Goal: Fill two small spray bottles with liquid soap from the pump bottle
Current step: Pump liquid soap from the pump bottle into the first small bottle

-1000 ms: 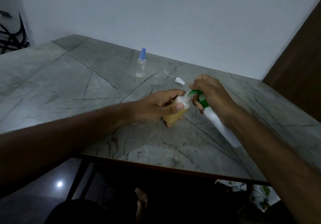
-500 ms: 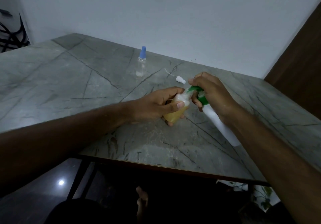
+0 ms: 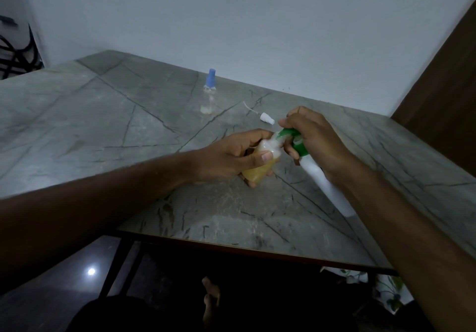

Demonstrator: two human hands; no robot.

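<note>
My left hand (image 3: 229,155) grips a small spray bottle (image 3: 260,168), uncapped and partly full of yellow soap, tilted above the table. My right hand (image 3: 316,142) grips the green pump head (image 3: 296,141) of the white pump bottle (image 3: 327,184), which leans with its nozzle at the small bottle's mouth. A second small clear spray bottle (image 3: 209,94) with a blue cap stands upright farther back. A white spray top (image 3: 265,118) with its thin tube lies on the table just beyond my hands.
The grey marble table (image 3: 103,130) runs to a white wall at the back. A brown wooden panel (image 3: 443,79) stands at the right. The table's front edge (image 3: 231,248) is close to me, with dark floor below.
Both hands and the two bottles stay together in nearly the same place; the right hand has shifted slightly on the pump head.
</note>
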